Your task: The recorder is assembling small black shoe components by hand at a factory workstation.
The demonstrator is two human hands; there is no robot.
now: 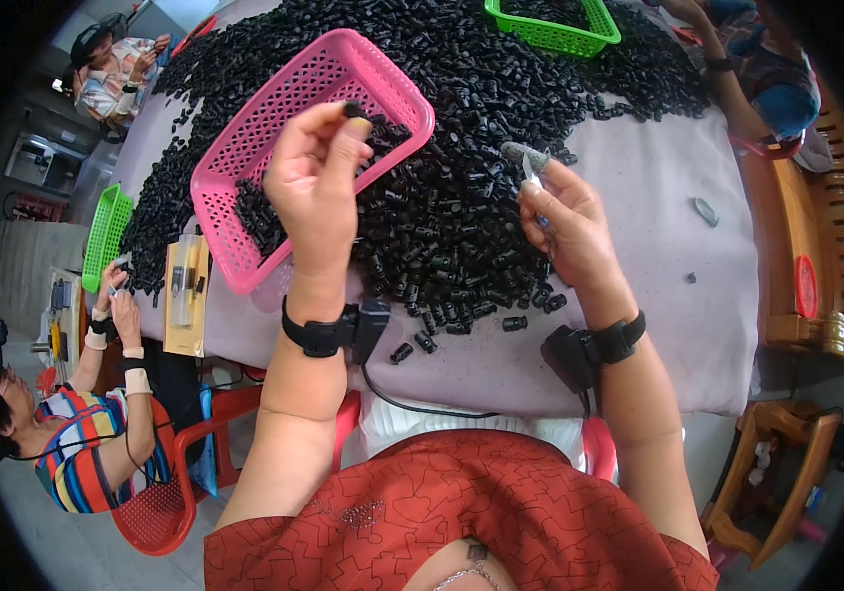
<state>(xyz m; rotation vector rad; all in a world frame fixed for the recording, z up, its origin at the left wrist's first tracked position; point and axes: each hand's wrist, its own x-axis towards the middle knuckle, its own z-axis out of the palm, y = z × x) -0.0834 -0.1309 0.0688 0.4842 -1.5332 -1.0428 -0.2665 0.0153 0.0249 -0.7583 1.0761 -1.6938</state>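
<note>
My left hand is raised over the pink basket, its thumb and fingers pinching a small black plastic piece. More black pieces lie inside that basket. To the right, above the edge of the heap, my right hand closes around a slim tool with a narrow pale blade and a bit of blue at its handle; most of it is hidden by the fingers. A grey finger cot covers one of its fingertips. Below both hands spreads a large heap of small black plastic cylinders with holes in them.
A pale cloth covers the table. Green baskets stand at the far side and left edge. A wooden board with a clear case lies left. A loose finger cot rests at right. Other people sit left and far right.
</note>
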